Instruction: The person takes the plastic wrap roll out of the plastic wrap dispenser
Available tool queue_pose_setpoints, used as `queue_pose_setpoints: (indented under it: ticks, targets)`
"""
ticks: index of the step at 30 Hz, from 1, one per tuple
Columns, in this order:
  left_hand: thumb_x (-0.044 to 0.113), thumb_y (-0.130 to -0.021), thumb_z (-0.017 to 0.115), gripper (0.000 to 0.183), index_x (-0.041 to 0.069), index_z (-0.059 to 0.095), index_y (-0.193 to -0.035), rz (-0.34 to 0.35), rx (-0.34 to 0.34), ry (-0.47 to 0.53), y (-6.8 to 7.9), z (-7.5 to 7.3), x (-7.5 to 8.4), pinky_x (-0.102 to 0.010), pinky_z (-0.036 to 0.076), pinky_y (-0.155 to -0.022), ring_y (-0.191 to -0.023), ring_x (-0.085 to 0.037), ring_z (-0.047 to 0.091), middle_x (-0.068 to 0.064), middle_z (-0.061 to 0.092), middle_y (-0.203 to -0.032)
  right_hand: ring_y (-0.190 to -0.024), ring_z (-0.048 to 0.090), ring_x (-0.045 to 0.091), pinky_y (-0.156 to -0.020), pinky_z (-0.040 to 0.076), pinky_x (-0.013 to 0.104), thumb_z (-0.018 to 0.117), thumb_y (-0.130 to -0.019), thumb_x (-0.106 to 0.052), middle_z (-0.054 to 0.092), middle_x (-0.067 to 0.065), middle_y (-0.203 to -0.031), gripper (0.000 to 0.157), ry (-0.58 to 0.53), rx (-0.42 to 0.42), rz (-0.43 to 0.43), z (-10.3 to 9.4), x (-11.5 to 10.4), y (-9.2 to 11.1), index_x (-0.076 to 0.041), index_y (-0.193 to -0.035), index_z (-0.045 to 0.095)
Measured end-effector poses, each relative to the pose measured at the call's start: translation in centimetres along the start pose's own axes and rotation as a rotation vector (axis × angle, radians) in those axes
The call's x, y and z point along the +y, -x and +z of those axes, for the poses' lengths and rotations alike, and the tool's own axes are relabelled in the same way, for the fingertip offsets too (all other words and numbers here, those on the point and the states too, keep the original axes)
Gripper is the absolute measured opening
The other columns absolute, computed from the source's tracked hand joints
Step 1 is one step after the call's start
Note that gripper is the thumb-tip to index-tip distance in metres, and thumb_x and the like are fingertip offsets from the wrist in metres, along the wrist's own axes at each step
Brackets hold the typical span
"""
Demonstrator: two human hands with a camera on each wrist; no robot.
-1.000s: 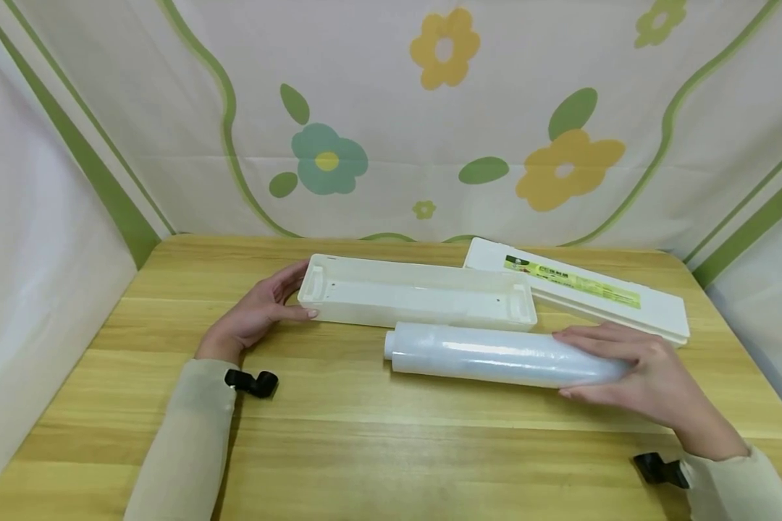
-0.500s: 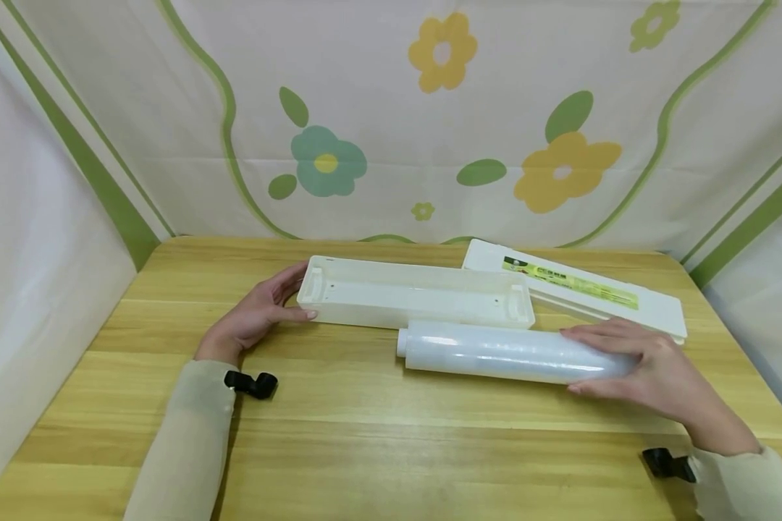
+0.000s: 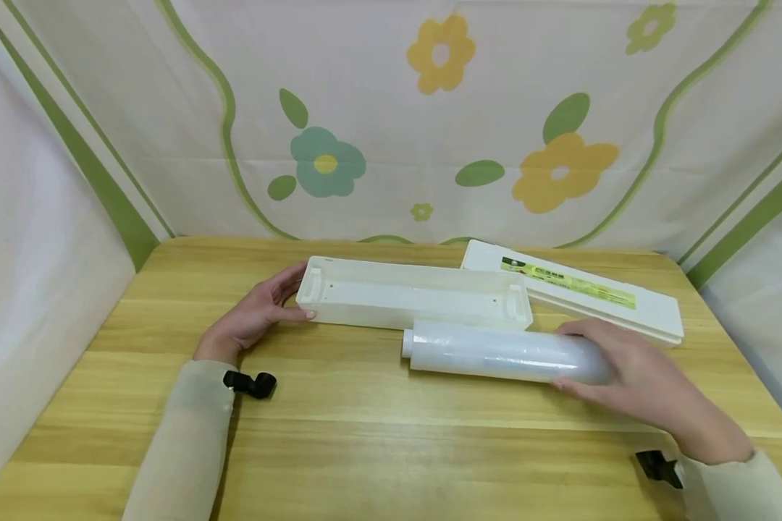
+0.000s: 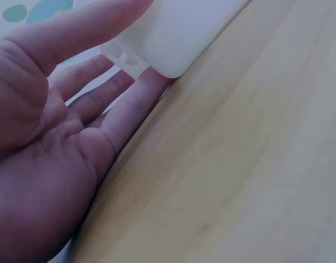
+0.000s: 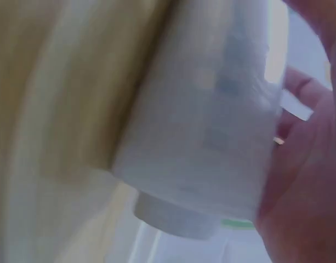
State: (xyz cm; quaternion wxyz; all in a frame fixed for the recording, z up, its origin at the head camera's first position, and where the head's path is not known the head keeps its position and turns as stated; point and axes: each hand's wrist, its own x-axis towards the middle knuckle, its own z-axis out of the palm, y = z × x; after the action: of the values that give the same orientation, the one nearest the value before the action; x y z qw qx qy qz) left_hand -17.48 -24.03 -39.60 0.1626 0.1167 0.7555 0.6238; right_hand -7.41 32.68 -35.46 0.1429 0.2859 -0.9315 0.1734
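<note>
My left hand [image 3: 261, 312] holds the left end of a long white plastic box [image 3: 423, 312], thumb at the front wall and fingers behind. In the left wrist view those fingers [image 4: 129, 107] reach around the box's corner [image 4: 178, 38], low by the tabletop. A thick roll of cling film [image 3: 489, 353] lies crosswise in front of the box, its core poking out at the left. Around the roll's right end my right hand [image 3: 632, 373] curls, thumb on the near side. The right wrist view shows the roll [image 5: 200, 120] close up against the palm.
Behind and to the right lies a long white lid [image 3: 652, 315] with a green and yellow label [image 3: 568, 282], angled on the wooden table [image 3: 365, 449]. A floral curtain [image 3: 391, 123] stands along the table's back edge.
The roll has shifted slightly right along the box's front. My right hand has moved its hold, now reaching further around the roll's end. The left hand and box have stayed put.
</note>
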Motion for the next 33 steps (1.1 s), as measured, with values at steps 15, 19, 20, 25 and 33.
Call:
queue_pose_setpoints:
  ticks: [15, 19, 20, 25, 33]
  targets:
    - [0.004, -0.091, 0.084, 0.099, 0.018, 0.03, -0.172, 0.002, 0.017, -0.007, 0.2, -0.1, -0.5, -0.008, 0.036, -0.11, -0.164, -0.027, 0.026, -0.004, 0.031, -0.177, -0.113, 0.066, 0.017, -0.096, 0.041, 0.032, 0.103, -0.067, -0.033, 0.07, -0.016, -0.129, 0.074, 0.003, 0.016, 0.003, 1.0, -0.1, -0.1, -0.037, -0.133, 0.069]
    - [0.004, -0.091, 0.084, 0.097, 0.018, 0.031, -0.171, -0.005, 0.026, -0.01, 0.2, -0.1, -0.5, -0.01, 0.035, -0.112, -0.164, -0.026, 0.027, -0.003, 0.032, -0.177, -0.112, 0.067, 0.017, -0.096, 0.041, 0.024, 0.104, -0.066, -0.033, 0.072, -0.014, -0.127, 0.073, -0.003, 0.027, -0.006, 1.1, 0.0, -0.3, -0.035, -0.131, 0.071]
    - [0.004, -0.091, 0.084, 0.098, 0.019, 0.031, -0.171, -0.006, 0.028, -0.008, 0.1, -0.1, -0.5, -0.011, 0.035, -0.113, -0.164, -0.025, 0.027, -0.003, 0.032, -0.177, -0.112, 0.067, 0.015, -0.097, 0.041, 0.021, 0.104, -0.065, -0.033, 0.073, -0.013, -0.127, 0.073, -0.004, 0.032, -0.01, 1.0, 0.1, -0.3, -0.034, -0.13, 0.071]
    - [0.004, -0.09, 0.084, 0.101, 0.022, 0.028, -0.172, 0.013, 0.01, 0.015, -0.5, 0.4, 0.0, -0.013, 0.036, -0.114, -0.164, -0.026, 0.027, -0.002, 0.031, -0.178, -0.114, 0.062, 0.008, -0.099, 0.037, 0.011, 0.106, -0.06, -0.028, 0.073, -0.011, -0.126, 0.076, -0.024, 0.058, -0.01, 0.6, 0.3, -0.3, -0.034, -0.128, 0.074]
    - [0.035, -0.106, 0.071, 0.09, 0.019, 0.016, -0.175, -0.055, 0.086, -0.079, 0.9, 0.5, 3.3, -0.037, 0.052, -0.115, -0.164, -0.035, 0.028, -0.01, 0.021, -0.18, -0.132, 0.057, 0.041, -0.111, 0.043, 0.053, 0.104, -0.065, -0.036, 0.066, 0.015, -0.144, 0.088, -0.004, 0.064, 0.091, -1.2, -0.9, -2.1, -0.019, -0.144, 0.069]
